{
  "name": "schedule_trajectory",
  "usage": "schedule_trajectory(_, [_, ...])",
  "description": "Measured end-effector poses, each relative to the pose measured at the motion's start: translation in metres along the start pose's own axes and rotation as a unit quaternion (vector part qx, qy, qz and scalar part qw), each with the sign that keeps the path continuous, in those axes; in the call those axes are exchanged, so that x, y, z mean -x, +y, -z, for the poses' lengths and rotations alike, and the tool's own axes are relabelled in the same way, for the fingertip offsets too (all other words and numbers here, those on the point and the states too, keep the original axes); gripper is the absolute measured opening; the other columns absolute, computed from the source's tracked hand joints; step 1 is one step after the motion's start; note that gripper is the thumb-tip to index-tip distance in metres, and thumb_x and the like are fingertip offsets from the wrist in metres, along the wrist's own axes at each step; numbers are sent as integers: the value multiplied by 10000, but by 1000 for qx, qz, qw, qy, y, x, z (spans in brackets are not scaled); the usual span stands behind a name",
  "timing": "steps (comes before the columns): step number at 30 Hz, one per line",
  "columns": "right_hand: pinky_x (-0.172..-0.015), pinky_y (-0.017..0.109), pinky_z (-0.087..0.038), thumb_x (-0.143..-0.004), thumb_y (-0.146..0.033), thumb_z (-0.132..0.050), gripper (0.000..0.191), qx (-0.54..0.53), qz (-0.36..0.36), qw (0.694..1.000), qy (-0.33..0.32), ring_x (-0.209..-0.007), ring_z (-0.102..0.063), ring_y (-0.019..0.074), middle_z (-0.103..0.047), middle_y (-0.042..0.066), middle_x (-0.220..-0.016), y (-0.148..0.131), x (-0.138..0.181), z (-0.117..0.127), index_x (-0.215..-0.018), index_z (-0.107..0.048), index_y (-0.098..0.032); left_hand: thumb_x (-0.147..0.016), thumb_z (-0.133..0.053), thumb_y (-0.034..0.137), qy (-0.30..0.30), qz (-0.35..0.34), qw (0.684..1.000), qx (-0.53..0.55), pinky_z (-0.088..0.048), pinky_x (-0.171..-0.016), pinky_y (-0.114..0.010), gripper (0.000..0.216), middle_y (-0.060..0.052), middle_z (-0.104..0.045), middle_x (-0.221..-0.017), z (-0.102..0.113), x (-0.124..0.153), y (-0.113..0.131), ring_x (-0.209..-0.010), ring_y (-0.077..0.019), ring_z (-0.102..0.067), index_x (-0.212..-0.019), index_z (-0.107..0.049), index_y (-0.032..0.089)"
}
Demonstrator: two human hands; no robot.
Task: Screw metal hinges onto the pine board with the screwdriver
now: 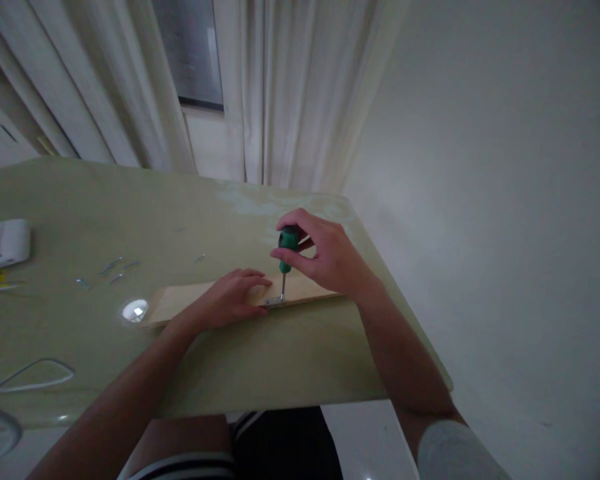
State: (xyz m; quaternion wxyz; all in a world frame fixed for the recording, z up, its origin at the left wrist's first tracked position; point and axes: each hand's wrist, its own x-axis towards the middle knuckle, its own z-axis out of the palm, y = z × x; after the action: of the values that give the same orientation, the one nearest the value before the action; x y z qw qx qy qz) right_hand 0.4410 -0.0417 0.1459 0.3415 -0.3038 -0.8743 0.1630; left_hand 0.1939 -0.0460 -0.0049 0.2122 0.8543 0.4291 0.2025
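Observation:
My right hand (330, 257) is closed around the green and black handle of a screwdriver (288, 241), which stands nearly upright. Its shaft points down to a small metal hinge (275, 302) at the front edge of a pale wooden board (177, 300). My left hand (230, 299) grips the board just left of the hinge, with the thumb by the near edge and the fingers across the top. The board lies flat on the table, partly covered by my hands. Whether a screw sits under the tip is too small to tell.
Several loose screws (111, 265) lie on the green table (260, 373) to the left. A shiny clear round object (135, 311) sits by the board's left end. Farther left are a white device (4, 242) and a white cable (35, 385). A wall (505, 233) borders the right.

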Motion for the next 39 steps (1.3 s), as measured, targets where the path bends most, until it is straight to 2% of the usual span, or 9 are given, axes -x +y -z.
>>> schedule_trajectory(5, [-748, 287, -541, -928, -404, -765, 306, 12, -20, 1000, -6, -781, -657, 146, -701, 8, -940, 0, -5, 7, -1107, -612, -208, -848, -798, 523, -20, -6, 1000, 7, -482, -1159, -462, 573, -120, -702, -1422, 6, -3, 0, -1308, -334, -653, -1340, -737, 237])
schedule_trajectory(12, [-724, 275, -522, -924, -418, -762, 313, 21, -20, 999, -23, -755, -658, 138, -711, 8, -925, -7, -7, 22, -1100, -618, -202, -859, -771, 579, -9, -4, 999, 35, -473, -1154, -457, 600, -122, -714, -1405, 7, 3, 1, -1299, -328, -657, -1331, -723, 213])
schedule_trajectory(17, [-764, 278, -550, -927, -405, -762, 294, 28, -26, 999, -37, -795, -664, 142, -701, 11, -936, -8, -2, 19, -1098, -637, -202, -838, -794, 534, -13, -10, 1000, 13, -479, -1147, -467, 585, -139, -718, -1385, 4, 4, 6, -1291, -347, -658, -1309, -729, 193])
schedule_trajectory(25, [-758, 271, -560, -929, -465, -769, 323, 17, -37, 998, -46, -785, -679, 143, -706, 9, -916, -10, 6, 17, -1065, -632, -206, -795, -840, 522, 13, -21, 1000, 3, -483, -1126, -478, 589, -124, -713, -1354, -5, 3, 4, -1271, -345, -647, -1294, -721, 233])
schedule_trajectory(28, [-750, 272, -533, -942, -491, -755, 331, 51, -22, 997, -50, -773, -653, 142, -707, 17, -932, -11, 7, 16, -1063, -641, -205, -783, -846, 499, 17, -19, 1000, 3, -491, -1109, -483, 574, -119, -712, -1339, -5, 4, 7, -1251, -348, -653, -1281, -723, 244])
schedule_trajectory(32, [-828, 309, -497, -1012, -472, -667, 285, 137, 15, 989, -60, -861, -650, 171, -723, 52, -1007, -13, 9, 16, -1110, -691, -206, -782, -848, 486, 22, -18, 1000, -1, -484, -1112, -478, 588, -121, -700, -1354, -6, 4, 8, -1273, -350, -639, -1299, -712, 241])
schedule_trajectory(36, [-880, 322, -493, -1002, -317, -643, 278, 138, 27, 984, -112, -943, -661, 186, -726, 88, -1132, -18, 9, 24, -1248, -647, -187, -797, -837, 526, 10, -7, 1000, -10, -486, -1095, -473, 633, -129, -699, -1377, -6, 5, 6, -1270, -357, -651, -1338, -680, 237])
schedule_trajectory(39, [-832, 306, -482, -1004, -270, -607, 292, 145, 26, 974, -170, -941, -666, 186, -724, 105, -1183, -23, 7, 30, -1281, -611, -178, -808, -821, 552, 0, 0, 1000, -17, -496, -1054, -467, 635, -129, -721, -1333, -5, 4, 7, -1222, -358, -674, -1338, -669, 238])
